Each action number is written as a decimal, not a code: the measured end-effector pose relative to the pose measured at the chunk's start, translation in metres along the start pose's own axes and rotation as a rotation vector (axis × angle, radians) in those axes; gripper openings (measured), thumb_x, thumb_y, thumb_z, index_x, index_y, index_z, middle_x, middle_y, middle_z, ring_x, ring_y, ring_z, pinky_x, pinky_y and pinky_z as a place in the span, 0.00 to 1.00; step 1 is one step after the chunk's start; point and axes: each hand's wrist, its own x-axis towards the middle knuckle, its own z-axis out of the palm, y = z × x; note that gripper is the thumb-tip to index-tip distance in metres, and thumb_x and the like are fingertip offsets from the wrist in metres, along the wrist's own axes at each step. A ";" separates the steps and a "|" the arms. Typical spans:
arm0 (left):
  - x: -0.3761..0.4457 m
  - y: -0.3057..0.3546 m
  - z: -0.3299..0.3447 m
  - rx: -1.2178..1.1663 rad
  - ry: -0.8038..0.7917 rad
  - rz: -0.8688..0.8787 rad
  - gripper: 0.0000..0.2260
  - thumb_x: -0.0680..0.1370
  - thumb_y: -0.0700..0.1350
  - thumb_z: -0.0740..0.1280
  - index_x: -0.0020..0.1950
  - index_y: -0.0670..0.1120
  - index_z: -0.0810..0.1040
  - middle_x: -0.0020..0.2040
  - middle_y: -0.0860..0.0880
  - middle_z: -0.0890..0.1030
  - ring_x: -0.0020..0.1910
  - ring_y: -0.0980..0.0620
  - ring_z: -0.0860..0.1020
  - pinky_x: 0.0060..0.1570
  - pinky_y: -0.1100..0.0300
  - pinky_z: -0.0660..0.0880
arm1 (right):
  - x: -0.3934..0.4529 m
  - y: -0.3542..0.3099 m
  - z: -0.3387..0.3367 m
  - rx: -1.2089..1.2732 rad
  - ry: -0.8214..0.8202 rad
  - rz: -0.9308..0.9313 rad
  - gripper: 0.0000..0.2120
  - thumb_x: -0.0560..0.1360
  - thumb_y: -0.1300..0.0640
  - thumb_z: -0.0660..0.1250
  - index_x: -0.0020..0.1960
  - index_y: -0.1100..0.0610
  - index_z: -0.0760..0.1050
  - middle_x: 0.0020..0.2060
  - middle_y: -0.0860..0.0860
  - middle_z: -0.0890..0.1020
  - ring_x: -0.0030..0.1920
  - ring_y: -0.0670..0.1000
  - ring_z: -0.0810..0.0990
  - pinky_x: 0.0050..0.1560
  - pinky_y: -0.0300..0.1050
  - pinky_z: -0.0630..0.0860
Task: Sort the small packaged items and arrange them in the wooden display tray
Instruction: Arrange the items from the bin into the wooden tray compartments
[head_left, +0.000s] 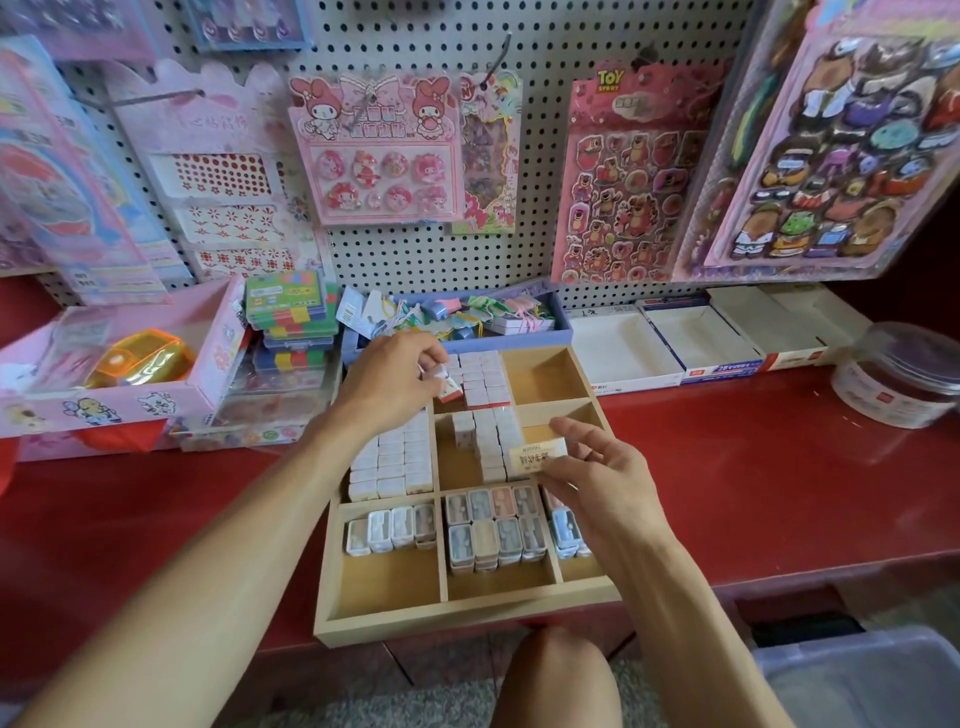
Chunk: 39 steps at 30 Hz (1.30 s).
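Our left hand (387, 382) pinches a small white packet (448, 387) over the wooden display tray (467, 613); our right hand (597, 478) pinches a yellow-labelled packet (537, 453). We should seat each squarely beside its matching stack.

Left hand (392, 376) reaching forward, fingers curled, pinching small packet (448, 387). Right hand (597, 480) lower, thumb and fingers pinching label card (537, 453).

Small white and pastel packets (390, 460) stand in tight rows inside the compartments of the flat wooden tray (467, 618), its far right compartments bare.
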 end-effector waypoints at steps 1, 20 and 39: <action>0.005 -0.001 0.001 0.047 -0.002 0.016 0.10 0.74 0.38 0.73 0.53 0.47 0.81 0.43 0.54 0.78 0.43 0.52 0.79 0.47 0.56 0.77 | 0.001 0.001 -0.002 -0.001 -0.001 0.000 0.17 0.75 0.76 0.66 0.58 0.61 0.77 0.46 0.58 0.86 0.48 0.55 0.87 0.53 0.48 0.82; 0.040 -0.015 0.042 0.499 -0.095 0.249 0.07 0.74 0.44 0.72 0.50 0.50 0.78 0.50 0.52 0.78 0.52 0.50 0.76 0.60 0.52 0.64 | 0.002 0.003 -0.021 -0.208 0.000 -0.126 0.06 0.73 0.67 0.74 0.49 0.62 0.81 0.40 0.56 0.86 0.39 0.53 0.83 0.43 0.45 0.81; -0.136 -0.059 -0.013 -0.753 0.448 -0.362 0.10 0.79 0.38 0.66 0.47 0.54 0.80 0.43 0.55 0.84 0.48 0.50 0.83 0.47 0.58 0.80 | -0.029 -0.010 0.065 -0.458 -0.105 -0.236 0.04 0.77 0.67 0.69 0.50 0.62 0.81 0.42 0.61 0.85 0.32 0.48 0.84 0.34 0.37 0.79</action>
